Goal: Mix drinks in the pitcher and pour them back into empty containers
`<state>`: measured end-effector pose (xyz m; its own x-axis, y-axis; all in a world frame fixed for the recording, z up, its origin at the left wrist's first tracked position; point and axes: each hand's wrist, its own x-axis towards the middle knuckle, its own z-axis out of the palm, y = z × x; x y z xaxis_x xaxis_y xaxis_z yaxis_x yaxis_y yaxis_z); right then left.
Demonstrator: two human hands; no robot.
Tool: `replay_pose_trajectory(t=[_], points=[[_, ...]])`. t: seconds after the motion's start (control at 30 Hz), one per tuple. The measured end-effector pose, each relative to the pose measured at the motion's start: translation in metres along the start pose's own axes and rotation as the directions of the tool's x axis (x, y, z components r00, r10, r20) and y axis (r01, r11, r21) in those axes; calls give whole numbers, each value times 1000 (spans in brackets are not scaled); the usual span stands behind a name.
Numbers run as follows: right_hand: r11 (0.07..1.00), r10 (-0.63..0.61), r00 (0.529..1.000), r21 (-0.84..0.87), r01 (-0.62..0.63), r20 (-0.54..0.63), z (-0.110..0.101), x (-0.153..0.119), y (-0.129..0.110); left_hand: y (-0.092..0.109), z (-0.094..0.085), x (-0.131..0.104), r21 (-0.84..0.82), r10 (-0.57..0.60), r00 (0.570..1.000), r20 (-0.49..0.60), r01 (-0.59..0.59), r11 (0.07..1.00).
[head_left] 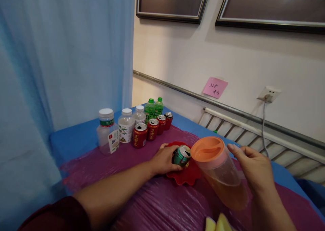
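Over a red scalloped plate (186, 176), my left hand (164, 159) is wrapped round a green drink can (181, 155), whose opened top leans to the right. My right hand (256, 170) grips a clear plastic pitcher (218, 176) on its right side; the handle is mostly hidden by the hand. The pitcher tilts left, and its orange lid (208, 149) is close beside the can's top. Pale brownish liquid lies in the lower part of the pitcher. I cannot make out any stream between the two.
Several opened red cans (140, 136) stand in a row behind the plate. Behind them are white-capped clear bottles (108, 132) and two green bottles (149, 109). Yellow objects (219, 224) show at the bottom edge. A radiator (228, 132) runs along the wall; a blue curtain (68, 55) hangs left.
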<state>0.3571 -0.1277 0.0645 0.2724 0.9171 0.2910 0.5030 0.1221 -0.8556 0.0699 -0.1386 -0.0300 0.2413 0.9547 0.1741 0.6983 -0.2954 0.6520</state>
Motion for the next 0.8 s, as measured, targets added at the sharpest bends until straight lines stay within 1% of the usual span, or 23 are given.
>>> replay_pose_trajectory(t=[0.37,0.6,0.8], points=[[999,2,1000,-36,-2,-5,-1,2,0,-1,1,0,-4,3,1000,-5,-3,1000],[1000,3,1000,-8,-3,-7,0,1,0,-2,2,0,-11,16,1000,-4,-16,1000],[1000,3,1000,-20,-3,-2,0,1,1,-1,1,0,-15,15,1000,-5,-15,1000]])
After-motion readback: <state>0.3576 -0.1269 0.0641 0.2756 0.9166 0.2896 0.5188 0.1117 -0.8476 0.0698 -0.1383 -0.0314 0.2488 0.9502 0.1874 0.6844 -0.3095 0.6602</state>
